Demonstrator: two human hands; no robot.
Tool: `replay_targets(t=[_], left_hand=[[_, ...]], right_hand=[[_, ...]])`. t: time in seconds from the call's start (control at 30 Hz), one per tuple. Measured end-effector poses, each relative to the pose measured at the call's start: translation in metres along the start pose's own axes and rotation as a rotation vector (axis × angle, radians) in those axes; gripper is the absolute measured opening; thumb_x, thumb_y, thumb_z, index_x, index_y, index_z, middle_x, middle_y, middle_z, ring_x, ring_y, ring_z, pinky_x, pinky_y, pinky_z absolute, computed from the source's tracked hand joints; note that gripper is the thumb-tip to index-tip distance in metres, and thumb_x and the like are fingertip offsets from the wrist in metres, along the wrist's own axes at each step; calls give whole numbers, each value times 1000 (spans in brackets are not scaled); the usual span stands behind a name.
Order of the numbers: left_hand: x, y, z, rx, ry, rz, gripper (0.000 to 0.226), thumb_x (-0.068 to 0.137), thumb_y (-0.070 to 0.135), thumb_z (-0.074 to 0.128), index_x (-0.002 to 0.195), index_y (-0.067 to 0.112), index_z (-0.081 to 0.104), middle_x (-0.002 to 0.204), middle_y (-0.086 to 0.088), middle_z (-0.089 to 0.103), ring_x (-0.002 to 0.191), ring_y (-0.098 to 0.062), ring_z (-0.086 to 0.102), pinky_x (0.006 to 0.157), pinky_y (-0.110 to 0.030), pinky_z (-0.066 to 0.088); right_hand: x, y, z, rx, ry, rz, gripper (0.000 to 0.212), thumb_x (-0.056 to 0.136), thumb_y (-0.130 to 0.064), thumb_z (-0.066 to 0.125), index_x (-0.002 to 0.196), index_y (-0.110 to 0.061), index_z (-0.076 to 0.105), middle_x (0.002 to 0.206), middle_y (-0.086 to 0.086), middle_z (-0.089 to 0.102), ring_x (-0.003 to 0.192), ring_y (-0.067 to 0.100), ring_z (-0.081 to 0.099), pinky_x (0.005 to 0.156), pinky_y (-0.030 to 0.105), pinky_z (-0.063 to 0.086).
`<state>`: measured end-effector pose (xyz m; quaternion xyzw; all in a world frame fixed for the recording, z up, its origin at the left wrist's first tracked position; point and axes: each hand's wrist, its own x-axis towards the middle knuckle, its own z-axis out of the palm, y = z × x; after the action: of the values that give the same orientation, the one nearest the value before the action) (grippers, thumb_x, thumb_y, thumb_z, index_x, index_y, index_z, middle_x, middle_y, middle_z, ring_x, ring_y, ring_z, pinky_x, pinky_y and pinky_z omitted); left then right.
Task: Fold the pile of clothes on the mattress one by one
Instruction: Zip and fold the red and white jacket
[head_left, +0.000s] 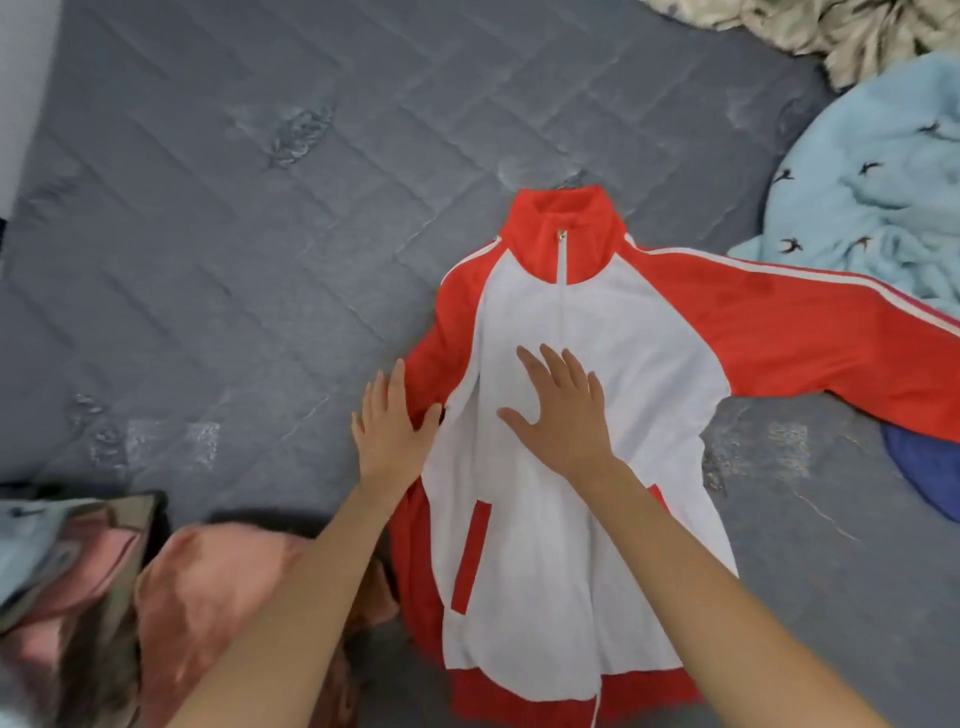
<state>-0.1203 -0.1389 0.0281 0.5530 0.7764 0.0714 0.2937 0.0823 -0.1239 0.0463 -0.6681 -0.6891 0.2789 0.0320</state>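
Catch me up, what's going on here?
A person is folding a red and white jacket, laid front up on the mattress. The left hand rests flat on the jacket's edge, and the right hand presses flat on the white chest. One sleeve lies spread toward the blue blanket, not yet folded in. More clothes wait at lower left.

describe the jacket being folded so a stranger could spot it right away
On the grey quilted mattress, look centre, where the left hand and right hand rest flat. The track jacket lies there front up, one sleeve stretched toward a pale blue bird-print blanket. It alone is red and white, with a red stand-up collar.
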Motion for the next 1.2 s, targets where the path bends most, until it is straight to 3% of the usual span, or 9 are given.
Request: replay_targets(t=[0.2, 0.3, 0.37, 0.53, 0.63, 0.77, 0.9, 1.07, 1.2], left_hand=[[18, -45, -1, -336, -66, -151, 52, 102, 23, 45, 148, 3, 31, 146, -16, 43, 134, -29, 41, 112, -35, 31], [21, -47, 2, -455, 13, -216, 33, 104, 22, 40, 130, 6, 51, 111, -2, 59, 99, -17, 56, 85, -24, 38], [27, -45, 4, -582, 24, -305, 25, 105, 20, 37, 105, 9, 59, 96, -1, 61, 79, -14, 58, 76, -29, 44], [39, -36, 6, -882, -262, -522, 27, 104, 17, 39, 115, -2, 56, 79, -11, 64, 38, -7, 56, 45, -24, 54], [43, -33, 9, -787, -369, -526, 28, 101, 23, 48, 111, 1, 63, 60, -4, 55, 38, -4, 49, 43, -20, 50], [46, -32, 5, -622, -535, -466, 20, 94, 42, 56, 103, 25, 62, 81, 6, 64, 73, -7, 59, 53, -21, 47], [42, -38, 0, -768, -541, -401, 20, 86, 36, 70, 82, 16, 70, 72, 0, 72, 67, -11, 66, 50, -14, 49], [38, -52, -16, -947, -452, -275, 23, 90, 19, 64, 111, 28, 61, 101, 2, 72, 91, -11, 70, 72, -21, 54], [41, -61, -34, -812, -371, -106, 22, 91, 3, 55, 92, 24, 53, 85, 4, 62, 73, 3, 60, 68, -14, 48]], right_hand=[[17, -26, 39, 13, -95, -44, 71, 92, -53, 51, 153, -33, 18, 161, 0, 14, 149, 24, 6, 118, 48, 7], [26, -38, 51, 70, -124, -71, 66, 95, -51, 49, 152, -31, 24, 161, 0, 17, 149, 22, 8, 118, 47, 7], [33, -47, 56, 89, -101, -109, 57, 98, -46, 46, 150, -28, 31, 159, 1, 22, 148, 21, 13, 119, 45, 11], [57, -68, 53, 251, -73, -209, 38, 103, -27, 42, 139, -19, 52, 142, 0, 53, 132, 19, 46, 115, 43, 25], [66, -73, 48, 324, -65, -206, 36, 103, -24, 43, 135, -14, 55, 134, 4, 59, 121, 21, 55, 106, 26, 33], [73, -71, 47, 255, -63, -240, 33, 101, -20, 48, 131, -11, 59, 127, 7, 64, 115, 25, 60, 99, 28, 38], [78, -73, 45, 236, -99, -236, 40, 93, -17, 60, 133, -13, 57, 124, 7, 65, 114, 24, 59, 99, 29, 39], [91, -95, 41, 97, -284, -363, 74, 80, -6, 65, 148, -17, 36, 152, 7, 38, 142, 25, 29, 117, 30, 15], [99, -118, 39, 16, -392, -393, 85, 75, 0, 56, 150, -29, 28, 160, -4, 20, 149, 19, 4, 119, 41, 1]])
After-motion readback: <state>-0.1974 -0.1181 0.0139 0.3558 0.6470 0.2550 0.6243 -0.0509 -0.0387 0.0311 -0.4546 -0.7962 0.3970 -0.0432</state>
